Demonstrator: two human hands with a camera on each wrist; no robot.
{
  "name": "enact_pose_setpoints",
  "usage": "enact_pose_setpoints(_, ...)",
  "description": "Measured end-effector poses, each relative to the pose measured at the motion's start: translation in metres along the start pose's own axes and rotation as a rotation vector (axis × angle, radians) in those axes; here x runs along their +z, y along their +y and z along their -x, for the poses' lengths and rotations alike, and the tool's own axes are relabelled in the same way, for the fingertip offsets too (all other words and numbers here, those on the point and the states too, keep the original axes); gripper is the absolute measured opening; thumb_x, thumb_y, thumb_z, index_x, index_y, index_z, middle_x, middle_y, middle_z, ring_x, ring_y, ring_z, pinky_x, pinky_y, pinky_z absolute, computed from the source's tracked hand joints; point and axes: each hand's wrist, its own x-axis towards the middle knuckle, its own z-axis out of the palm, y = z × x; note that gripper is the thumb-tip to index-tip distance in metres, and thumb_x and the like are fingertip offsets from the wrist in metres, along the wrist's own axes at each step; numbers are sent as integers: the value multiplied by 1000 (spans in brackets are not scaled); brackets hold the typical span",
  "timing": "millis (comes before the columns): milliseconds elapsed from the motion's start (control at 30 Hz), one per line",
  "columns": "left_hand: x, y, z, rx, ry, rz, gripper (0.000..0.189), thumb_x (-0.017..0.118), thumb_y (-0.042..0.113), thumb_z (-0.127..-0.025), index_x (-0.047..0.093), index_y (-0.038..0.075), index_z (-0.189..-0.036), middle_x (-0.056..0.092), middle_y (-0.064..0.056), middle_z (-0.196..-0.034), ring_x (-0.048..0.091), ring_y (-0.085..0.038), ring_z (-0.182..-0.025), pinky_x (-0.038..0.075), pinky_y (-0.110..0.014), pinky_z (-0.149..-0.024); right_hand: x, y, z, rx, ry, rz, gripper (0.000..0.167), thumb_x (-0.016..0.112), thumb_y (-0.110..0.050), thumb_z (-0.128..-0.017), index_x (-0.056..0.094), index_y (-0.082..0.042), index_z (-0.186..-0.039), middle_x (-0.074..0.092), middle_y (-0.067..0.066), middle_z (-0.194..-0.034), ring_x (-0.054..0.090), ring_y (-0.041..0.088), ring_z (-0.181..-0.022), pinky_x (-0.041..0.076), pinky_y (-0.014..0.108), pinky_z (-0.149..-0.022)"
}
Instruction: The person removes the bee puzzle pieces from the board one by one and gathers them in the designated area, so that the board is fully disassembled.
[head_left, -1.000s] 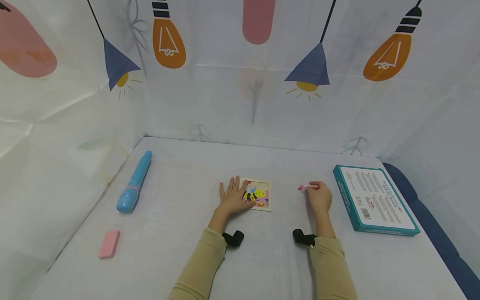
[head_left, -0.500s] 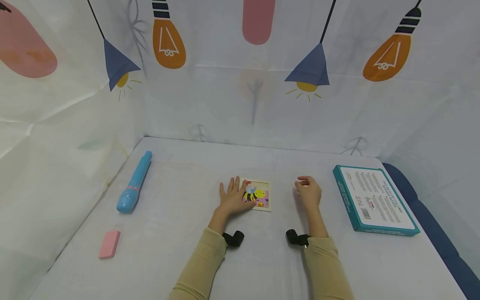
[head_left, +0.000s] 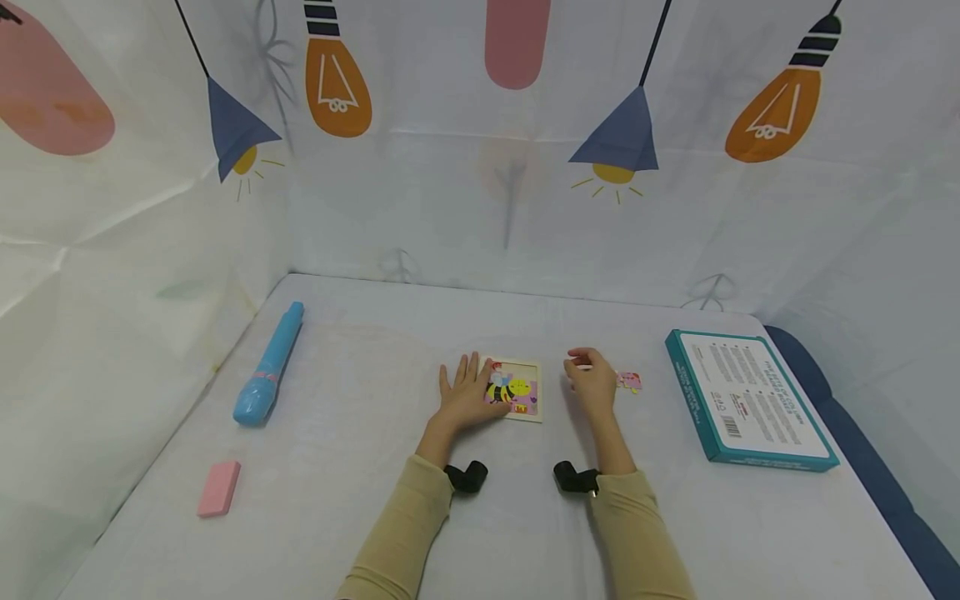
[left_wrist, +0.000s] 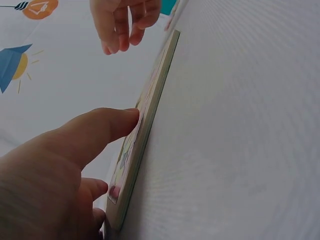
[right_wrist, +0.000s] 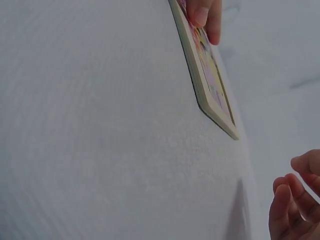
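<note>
My left hand lies with spread fingers over the left side of a small wooden tray puzzle. A yellow bee picture shows inside its pale frame. In the left wrist view the thumb presses on the puzzle's near edge. To the right of the puzzle hovers my right hand, its fingers loosely curled; the right wrist view shows nothing between its fingertips. Just beyond that hand, on its right, a pink puzzle piece lies on the white table, partly hidden by the hand.
A teal and white box lies at the right of the table. On the left are a blue toy microphone and a pink block. A white curtain printed with lamps stands behind the table.
The right hand has let go of the pink puzzle piece and moved left toward the puzzle. The piece now lies on the table. The left hand has stayed in place.
</note>
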Motion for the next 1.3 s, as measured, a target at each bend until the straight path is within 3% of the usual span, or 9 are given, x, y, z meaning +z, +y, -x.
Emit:
enact_pose_setpoints(200,1,-3,-2,-2,-4,20,89,58,53,-80,20,10,-148,4,-14,-154,-3,-28,-142,-13,-54,-107,13,-7,5,13,-45,22,19,61,-12,-85,64,-4,-102,63,14,-92,54,12,-61,45,18,-51)
enact_pose_setpoints(433,1,-6,-3,-13,-14,31,89,58,52,-79,21,9,-148,2,-14,-155,-3,-28,-142,-12,-53,-108,29,-16,14,-2,-115,71,19,62,-14,-85,65,-6,-101,64,11,-92,57,22,-79,43,22,-59)
enact_pose_setpoints(767,-4,-8,-1,8,-9,26,87,59,52,-80,24,9,-147,5,-18,-154,0,-31,-142,-7,-52,-110,51,-28,20,-125,-236,236,15,65,-16,-82,69,-7,-92,62,8,-85,54,21,-78,41,33,-67)
enact_pose_setpoints(1000,-5,-10,0,13,-5,30,84,57,51,-81,25,10,-147,5,-19,-153,1,-31,-141,-5,-52,-110,60,-33,24,-204,-299,393,22,67,-22,-79,71,-7,-96,61,9,-86,55,23,-79,44,35,-65)
enact_pose_setpoints(1300,-7,-9,2,13,-9,15,79,55,48,-85,25,10,-147,6,-19,-153,2,-31,-141,-3,-52,-110,67,-31,25,-260,-309,462,23,71,-27,-79,71,-7,-92,58,8,-83,53,23,-76,42,34,-63)
